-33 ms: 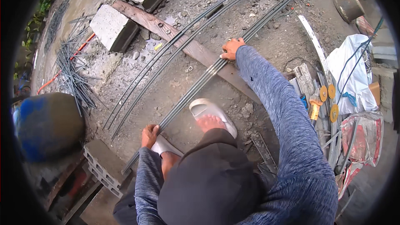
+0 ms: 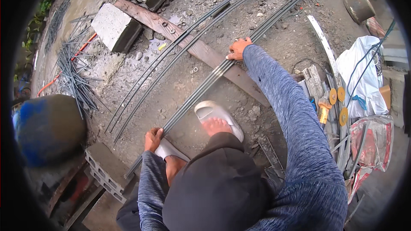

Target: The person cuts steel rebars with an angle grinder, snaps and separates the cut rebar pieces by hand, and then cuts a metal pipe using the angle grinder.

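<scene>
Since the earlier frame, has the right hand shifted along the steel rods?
No. The right hand sits at the same spot on the steel rods, just where they cross the wooden plank, as in the earlier frame.

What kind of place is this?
Probably an outdoor building site or rebar yard: long steel rods under both hands, concrete blocks on gravelly ground, and cutting discs among tools at the right.
</scene>
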`<state>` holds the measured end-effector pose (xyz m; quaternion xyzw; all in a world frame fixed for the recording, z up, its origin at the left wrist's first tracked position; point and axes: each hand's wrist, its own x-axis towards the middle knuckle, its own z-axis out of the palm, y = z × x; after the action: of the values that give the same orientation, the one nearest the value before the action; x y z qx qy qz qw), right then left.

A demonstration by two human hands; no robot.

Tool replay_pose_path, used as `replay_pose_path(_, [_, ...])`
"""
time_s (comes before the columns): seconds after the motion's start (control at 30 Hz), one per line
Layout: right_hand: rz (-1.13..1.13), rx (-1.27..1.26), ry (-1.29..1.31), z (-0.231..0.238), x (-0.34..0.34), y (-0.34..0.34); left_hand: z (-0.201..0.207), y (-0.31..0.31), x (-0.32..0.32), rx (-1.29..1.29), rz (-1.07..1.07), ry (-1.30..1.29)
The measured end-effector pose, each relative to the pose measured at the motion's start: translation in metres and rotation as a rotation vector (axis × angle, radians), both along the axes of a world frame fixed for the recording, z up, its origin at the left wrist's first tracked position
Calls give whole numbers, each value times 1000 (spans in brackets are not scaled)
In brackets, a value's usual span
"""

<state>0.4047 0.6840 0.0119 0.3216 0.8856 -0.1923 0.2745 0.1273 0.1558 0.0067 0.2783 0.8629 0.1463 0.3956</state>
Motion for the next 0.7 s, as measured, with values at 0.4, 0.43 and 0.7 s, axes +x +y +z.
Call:
replay_pose_path(0.4, [15, -67, 100, 27, -7, 28, 4, 0, -13, 63, 140, -55])
replay_pose_path(0.43, [34, -91, 134, 38, -9, 30, 8, -3, -15, 66, 143, -48])
replay_pose_path(0.7, [3, 5, 463, 111, -7, 45, 87, 21, -2, 201, -2, 139])
